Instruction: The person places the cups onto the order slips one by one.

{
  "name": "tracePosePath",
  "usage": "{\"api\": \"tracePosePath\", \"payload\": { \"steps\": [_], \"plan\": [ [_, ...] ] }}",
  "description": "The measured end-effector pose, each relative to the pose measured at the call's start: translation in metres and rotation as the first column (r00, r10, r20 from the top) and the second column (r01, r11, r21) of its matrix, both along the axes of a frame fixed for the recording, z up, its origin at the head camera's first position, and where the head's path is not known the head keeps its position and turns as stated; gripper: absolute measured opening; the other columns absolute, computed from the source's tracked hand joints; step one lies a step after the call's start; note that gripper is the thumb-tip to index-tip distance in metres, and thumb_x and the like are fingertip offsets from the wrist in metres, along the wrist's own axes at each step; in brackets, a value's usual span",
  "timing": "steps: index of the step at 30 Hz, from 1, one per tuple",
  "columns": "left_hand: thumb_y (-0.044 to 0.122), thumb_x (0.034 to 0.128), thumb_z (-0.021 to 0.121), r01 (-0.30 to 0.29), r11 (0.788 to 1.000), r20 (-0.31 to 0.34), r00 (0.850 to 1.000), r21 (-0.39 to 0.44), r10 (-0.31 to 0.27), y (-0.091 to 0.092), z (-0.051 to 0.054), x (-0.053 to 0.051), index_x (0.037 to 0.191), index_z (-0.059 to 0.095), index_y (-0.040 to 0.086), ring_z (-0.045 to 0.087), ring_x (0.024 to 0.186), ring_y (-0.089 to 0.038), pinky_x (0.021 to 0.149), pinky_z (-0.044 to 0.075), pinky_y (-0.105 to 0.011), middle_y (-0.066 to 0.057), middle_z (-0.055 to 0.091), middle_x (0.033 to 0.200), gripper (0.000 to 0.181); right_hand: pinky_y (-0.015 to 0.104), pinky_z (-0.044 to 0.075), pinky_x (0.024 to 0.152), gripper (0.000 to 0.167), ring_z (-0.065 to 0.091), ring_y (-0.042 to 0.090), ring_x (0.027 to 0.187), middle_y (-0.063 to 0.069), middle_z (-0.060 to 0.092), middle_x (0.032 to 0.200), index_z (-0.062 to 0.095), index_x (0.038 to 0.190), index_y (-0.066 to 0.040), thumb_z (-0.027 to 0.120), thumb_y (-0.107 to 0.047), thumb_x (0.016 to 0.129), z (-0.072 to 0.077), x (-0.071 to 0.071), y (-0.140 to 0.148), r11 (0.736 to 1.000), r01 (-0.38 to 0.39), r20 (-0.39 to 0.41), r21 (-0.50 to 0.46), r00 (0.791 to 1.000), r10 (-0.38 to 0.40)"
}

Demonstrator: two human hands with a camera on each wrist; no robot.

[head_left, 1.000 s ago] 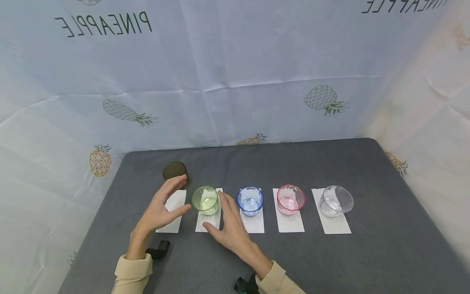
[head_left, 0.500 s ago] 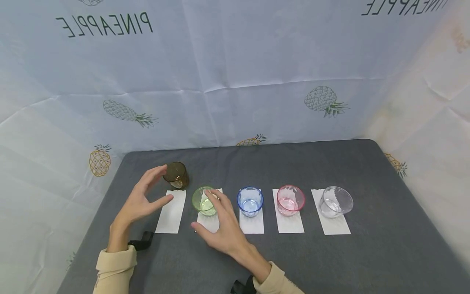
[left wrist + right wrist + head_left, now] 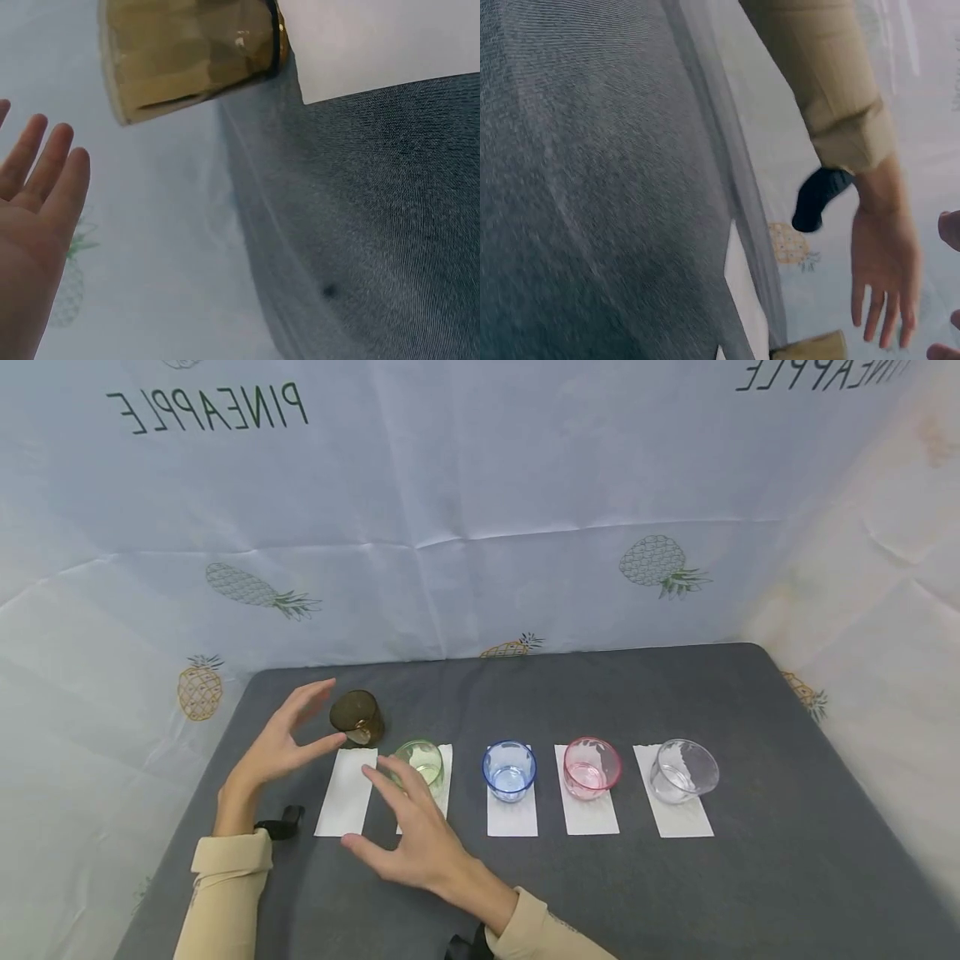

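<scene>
An amber-brown glass (image 3: 358, 717) stands behind the leftmost white paper (image 3: 347, 793). Just left of this glass, my left hand (image 3: 281, 743) is held with fingers extended and thumb apart, touching nothing. The left wrist view has the brown glass (image 3: 191, 52) at the top and the hand's fingers at the left, with a gap between. My right hand (image 3: 416, 831) hovers over the front of the green glass (image 3: 423, 756), partly hiding it; its fingers are spread and hold nothing. In the right wrist view, my left hand (image 3: 886, 259) shows at the right.
To the right stand a blue glass (image 3: 510, 772), a pink glass (image 3: 592, 768) and a clear glass (image 3: 684, 772), each on white paper. A grey cloth (image 3: 622, 893) covers the table. A pineapple-print curtain (image 3: 480, 485) hangs behind.
My left hand has moved left and back, away from the brown glass and paper. The right hand has moved left, now in front of the green glass. The glasses stay in place.
</scene>
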State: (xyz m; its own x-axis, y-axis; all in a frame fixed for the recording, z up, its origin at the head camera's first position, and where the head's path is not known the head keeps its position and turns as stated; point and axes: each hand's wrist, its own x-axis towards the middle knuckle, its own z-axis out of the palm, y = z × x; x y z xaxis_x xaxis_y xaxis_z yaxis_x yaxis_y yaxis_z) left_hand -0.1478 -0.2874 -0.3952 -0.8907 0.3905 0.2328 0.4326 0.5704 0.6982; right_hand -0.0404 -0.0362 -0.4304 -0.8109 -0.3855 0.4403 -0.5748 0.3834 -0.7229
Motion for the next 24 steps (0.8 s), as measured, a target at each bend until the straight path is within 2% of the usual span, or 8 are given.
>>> {"api": "tracePosePath", "payload": {
  "steps": [3, 4, 9, 12, 18, 24],
  "plan": [
    [0.007, 0.0900, 0.076, -0.001, 1.000, 0.044, 0.999, -0.011, 0.002, -0.001, -0.002, -0.008, 0.159, 0.036, 0.013, 0.035, 0.144, -0.047, 0.116, 0.031, -0.067, -0.022, 0.035, 0.159, 0.080, 0.040, 0.046, 0.116, 0.073, 0.044, 0.025, 0.147, 0.009, 0.045, 0.155, 0.051, 0.150, -0.012, 0.079, -0.038, 0.088, -0.007, -0.002, -0.011, 0.999, -0.021, -0.062, 0.027, 0.998, 0.023],
    [0.008, 0.0904, 0.076, 0.000, 1.000, 0.062, 0.998, -0.015, 0.001, -0.002, -0.003, -0.010, 0.159, 0.035, 0.012, 0.034, 0.144, -0.049, 0.116, 0.030, -0.069, -0.022, 0.034, 0.159, 0.079, 0.039, 0.045, 0.116, 0.071, 0.045, 0.025, 0.146, 0.009, 0.046, 0.154, 0.052, 0.149, -0.011, 0.079, -0.038, 0.088, -0.010, -0.003, -0.014, 0.999, -0.021, -0.084, 0.037, 0.996, 0.024],
    [0.011, 0.0908, 0.076, 0.023, 0.999, 0.143, 0.990, -0.037, -0.018, -0.004, -0.007, -0.018, 0.160, 0.030, 0.008, 0.029, 0.147, -0.051, 0.118, 0.026, -0.070, -0.025, 0.029, 0.161, 0.083, 0.036, 0.044, 0.118, 0.067, 0.048, 0.025, 0.144, 0.008, 0.051, 0.151, 0.052, 0.148, -0.013, 0.075, -0.040, 0.092, -0.024, -0.007, -0.026, 0.994, -0.015, -0.148, 0.109, 0.988, 0.031],
    [0.011, 0.0904, 0.077, 0.032, 0.999, 0.171, 0.985, -0.034, -0.026, -0.005, -0.011, -0.019, 0.161, 0.028, 0.009, 0.027, 0.147, -0.052, 0.118, 0.025, -0.071, -0.026, 0.027, 0.162, 0.086, 0.035, 0.044, 0.117, 0.065, 0.048, 0.025, 0.145, 0.009, 0.052, 0.150, 0.051, 0.150, -0.014, 0.070, -0.042, 0.095, -0.031, -0.010, -0.032, 0.989, -0.035, -0.147, 0.142, 0.988, 0.056],
    [0.010, 0.0898, 0.077, 0.056, 0.998, 0.188, 0.981, -0.024, -0.051, -0.005, -0.015, -0.023, 0.162, 0.025, 0.012, 0.026, 0.147, -0.052, 0.119, 0.024, -0.071, -0.023, 0.025, 0.164, 0.089, 0.036, 0.046, 0.116, 0.060, 0.050, 0.027, 0.143, 0.013, 0.054, 0.149, 0.052, 0.149, -0.012, 0.066, -0.040, 0.098, -0.044, -0.018, -0.037, 0.986, -0.041, -0.107, 0.164, 0.992, 0.059],
    [0.010, 0.0897, 0.077, 0.048, 0.999, 0.188, 0.981, -0.020, -0.044, -0.005, -0.016, -0.023, 0.162, 0.025, 0.012, 0.028, 0.146, -0.051, 0.118, 0.026, -0.070, -0.024, 0.025, 0.164, 0.089, 0.034, 0.047, 0.115, 0.058, 0.051, 0.025, 0.142, 0.014, 0.054, 0.149, 0.052, 0.149, -0.013, 0.063, -0.041, 0.099, -0.054, -0.025, -0.039, 0.980, -0.012, -0.122, 0.200, 0.992, 0.037]
  ]
}}
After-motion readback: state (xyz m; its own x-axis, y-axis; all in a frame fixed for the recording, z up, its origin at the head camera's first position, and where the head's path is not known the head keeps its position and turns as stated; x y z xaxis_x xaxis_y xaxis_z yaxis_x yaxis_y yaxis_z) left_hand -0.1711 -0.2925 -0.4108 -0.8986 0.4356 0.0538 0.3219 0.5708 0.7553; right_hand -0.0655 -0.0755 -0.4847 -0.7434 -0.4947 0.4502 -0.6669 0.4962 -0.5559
